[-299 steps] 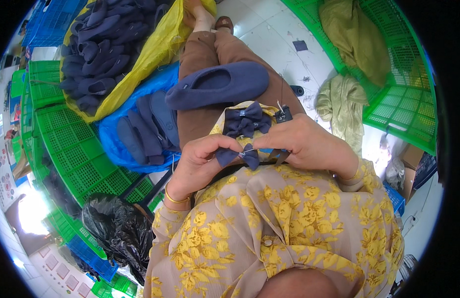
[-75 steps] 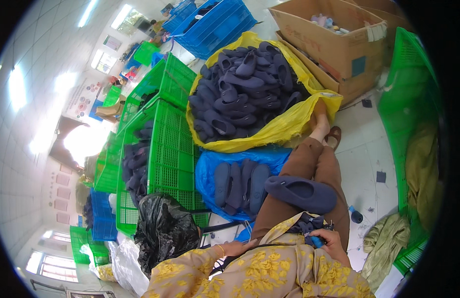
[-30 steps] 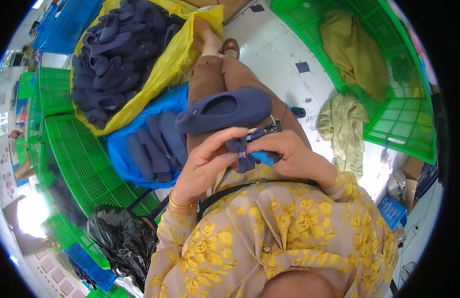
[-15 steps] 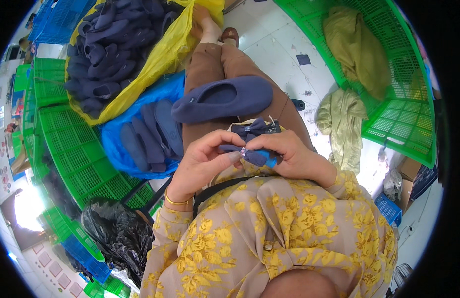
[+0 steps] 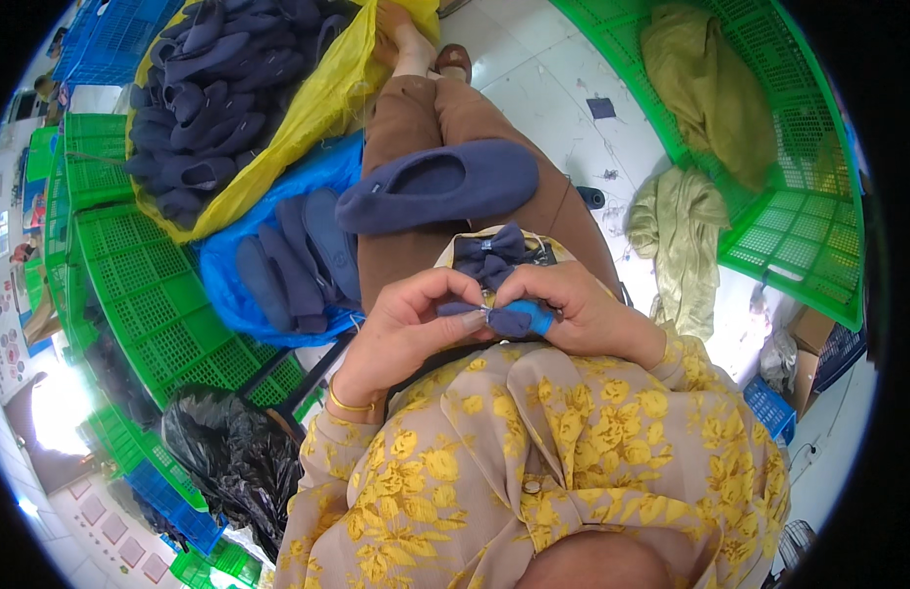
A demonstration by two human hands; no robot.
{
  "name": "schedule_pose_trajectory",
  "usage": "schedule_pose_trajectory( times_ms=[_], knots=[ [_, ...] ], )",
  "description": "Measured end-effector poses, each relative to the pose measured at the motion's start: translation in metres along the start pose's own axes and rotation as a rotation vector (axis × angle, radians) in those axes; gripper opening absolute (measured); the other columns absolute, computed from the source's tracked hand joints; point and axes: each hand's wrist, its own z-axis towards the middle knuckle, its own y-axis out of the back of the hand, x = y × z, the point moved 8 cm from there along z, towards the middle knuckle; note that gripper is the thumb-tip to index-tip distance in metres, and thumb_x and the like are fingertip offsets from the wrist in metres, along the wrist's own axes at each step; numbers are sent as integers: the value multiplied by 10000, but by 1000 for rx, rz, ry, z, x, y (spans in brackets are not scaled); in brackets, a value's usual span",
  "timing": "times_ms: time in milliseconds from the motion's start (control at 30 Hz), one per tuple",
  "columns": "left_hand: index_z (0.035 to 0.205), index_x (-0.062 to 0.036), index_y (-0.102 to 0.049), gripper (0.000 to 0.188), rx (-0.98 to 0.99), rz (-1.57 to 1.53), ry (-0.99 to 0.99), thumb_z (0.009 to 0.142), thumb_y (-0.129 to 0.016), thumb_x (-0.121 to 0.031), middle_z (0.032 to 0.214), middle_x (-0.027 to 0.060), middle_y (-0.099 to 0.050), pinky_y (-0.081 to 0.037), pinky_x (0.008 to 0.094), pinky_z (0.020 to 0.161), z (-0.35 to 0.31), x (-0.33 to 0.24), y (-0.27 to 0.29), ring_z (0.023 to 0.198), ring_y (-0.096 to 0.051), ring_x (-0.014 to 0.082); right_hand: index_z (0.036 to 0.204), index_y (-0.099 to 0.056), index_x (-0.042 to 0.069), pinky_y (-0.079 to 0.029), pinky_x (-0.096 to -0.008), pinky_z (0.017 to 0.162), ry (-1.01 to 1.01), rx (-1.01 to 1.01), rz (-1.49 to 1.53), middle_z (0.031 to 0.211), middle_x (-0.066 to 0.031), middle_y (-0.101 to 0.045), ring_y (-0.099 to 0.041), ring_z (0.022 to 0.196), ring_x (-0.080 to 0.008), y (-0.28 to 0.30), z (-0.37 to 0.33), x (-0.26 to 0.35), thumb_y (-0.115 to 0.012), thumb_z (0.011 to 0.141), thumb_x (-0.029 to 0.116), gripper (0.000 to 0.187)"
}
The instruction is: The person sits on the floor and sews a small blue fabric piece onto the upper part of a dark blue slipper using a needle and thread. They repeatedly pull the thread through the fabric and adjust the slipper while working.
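Between my two hands, above my lap, is a small navy fabric bow (image 5: 511, 322) with a shiny piece at its middle. My left hand (image 5: 408, 319) pinches the bow's left side with thumb and fingertips. From the other side my right hand (image 5: 578, 306) grips it, fingers curled, a blue wrap (image 5: 530, 315) showing on one finger. Just beyond my fingers, more navy bows (image 5: 504, 245) lie in a small pale-rimmed holder on my lap. Across my thighs rests a navy slipper (image 5: 437, 188), opening upward.
A yellow sack (image 5: 308, 137) heaped with navy slippers stands at the far left. Nearer, several slipper pieces (image 5: 300, 257) lie on a blue plastic bag (image 5: 219, 285). Green crates (image 5: 146, 294) flank me on the left; another green crate (image 5: 789, 255) and olive cloth (image 5: 679, 245) are at right.
My hands have shifted slightly, with the fingertips closer together on the bow. More of the bows in the holder shows beyond them. The slipper stays on my thighs.
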Motion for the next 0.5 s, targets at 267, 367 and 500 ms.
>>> schedule_pose_trajectory(
  times_ms=[267,367,500],
  knots=[
    [1053,11,-598,164,-24,84,10,897,-650,-2,996,25,-634,-512,226,820,1,12,-3,914,-623,88,994,-594,91,-418,-290,592,-39,32,2,780,-63,-623,-587,664,-203,-5,-4,-7,-564,750,-53,285],
    [1047,15,-595,153,-55,72,-6,903,-643,-9,993,35,-639,-521,227,804,1,13,-3,907,-634,93,1012,-600,94,-432,-294,595,-81,28,-6,788,-67,-610,-569,652,-203,0,-2,-6,-600,773,-18,264],
    [1038,24,-601,151,-155,182,-34,900,-642,-22,949,39,-649,-531,215,737,6,11,6,839,-643,82,1036,-615,104,-453,-301,615,-12,-261,-279,868,-69,-609,-567,663,-202,40,4,-1,-667,799,62,246]
  ],
)
